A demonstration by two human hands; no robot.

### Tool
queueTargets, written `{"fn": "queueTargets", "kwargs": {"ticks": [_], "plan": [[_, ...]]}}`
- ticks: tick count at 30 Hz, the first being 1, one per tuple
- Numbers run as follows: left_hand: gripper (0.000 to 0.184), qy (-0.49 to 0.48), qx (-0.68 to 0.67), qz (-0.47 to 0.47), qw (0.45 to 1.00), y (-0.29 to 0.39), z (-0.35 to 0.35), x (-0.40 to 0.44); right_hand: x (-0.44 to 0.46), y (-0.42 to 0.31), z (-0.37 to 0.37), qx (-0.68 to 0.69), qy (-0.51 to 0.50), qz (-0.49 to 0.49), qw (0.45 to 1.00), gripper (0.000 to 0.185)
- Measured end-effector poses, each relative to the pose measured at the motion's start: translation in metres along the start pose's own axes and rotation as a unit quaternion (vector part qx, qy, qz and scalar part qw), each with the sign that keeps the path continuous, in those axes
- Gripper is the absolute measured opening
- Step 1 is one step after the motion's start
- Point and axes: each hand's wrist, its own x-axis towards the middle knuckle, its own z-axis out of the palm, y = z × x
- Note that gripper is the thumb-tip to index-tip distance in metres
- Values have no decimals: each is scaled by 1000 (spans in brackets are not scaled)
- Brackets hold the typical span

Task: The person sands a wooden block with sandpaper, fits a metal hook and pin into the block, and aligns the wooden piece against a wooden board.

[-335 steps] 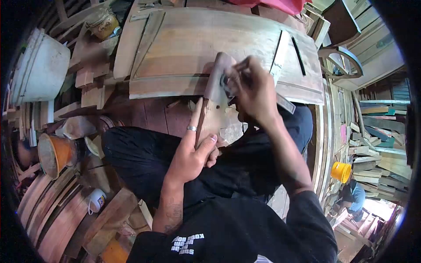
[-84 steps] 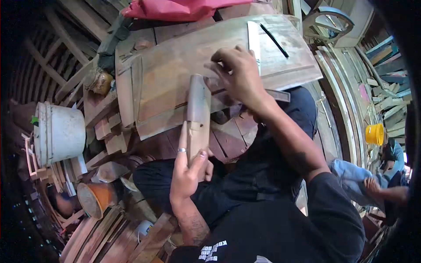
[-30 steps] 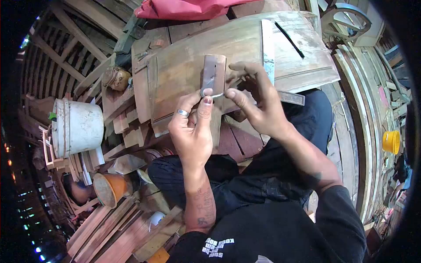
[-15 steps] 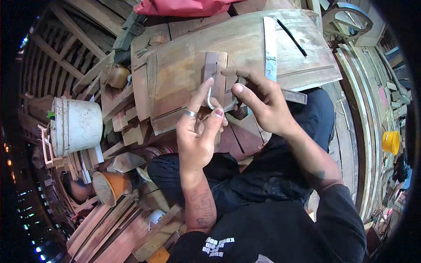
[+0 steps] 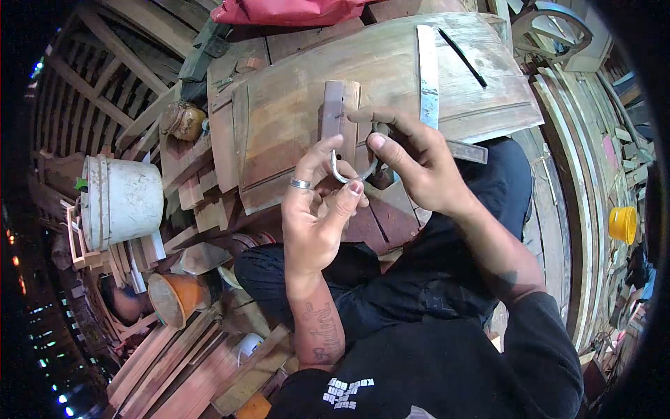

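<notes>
Fingers of your left hand (image 5: 313, 222) stand half parted, the forefinger tip up by one end of a pale curled strip (image 5: 338, 172) and the thumb tip against the bottom of its curve; whether another finger backs it from behind, you cannot tell from this angle. On your right hand (image 5: 427, 167), the thumb seems to press the strip's other end against a finger hidden behind it, while the forefinger reaches out past it, pointing left.

To handle the strip well, let the right pinch steady it and use the left fingertips lightly, so the bend stays round instead of creasing. Spread the pressure along the curve rather than at one spot, and mind the thin edge, which could nick a fingertip if it slides.

As for where it lies, the strip makes a U in the air between your two hands, open toward the far edge of the board (image 5: 293, 77) and showing in front of its near edge. Just beyond your fingertips is the wooden block (image 5: 332, 108), its top end over the board's near half, its lower part hidden by your left hand. Whether strip and block touch is unclear.
</notes>
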Motion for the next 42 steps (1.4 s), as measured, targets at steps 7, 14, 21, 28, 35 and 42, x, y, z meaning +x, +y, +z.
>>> {"fn": "queueTargets", "kwargs": {"ticks": [7, 14, 21, 28, 35, 42], "plan": [[48, 48, -18, 12, 999, -1, -1, 1, -1, 10, -3, -45, -25, -32, 998, 33], [31, 102, -28, 39, 994, -5, 0, 2, 0, 19, 3, -154, -54, -142, 976, 24], [19, 128, -15, 43, 991, -11, -2, -1, -1, 5, 3, -164, -33, -71, 983, 29], [16, 151, 90, 60, 983, -6, 2, 3, -1, 3, 3, -107, -63, -18, 992, 32], [17, 105, 66, 39, 992, -2, -5, 2, -1, 7, 0, -156, -92, -66, 981, 26], [23, 11, 8, -9, 1000, -1, -4, -8, -1, 16, 2, -152, -63, -105, 981, 18]]}}
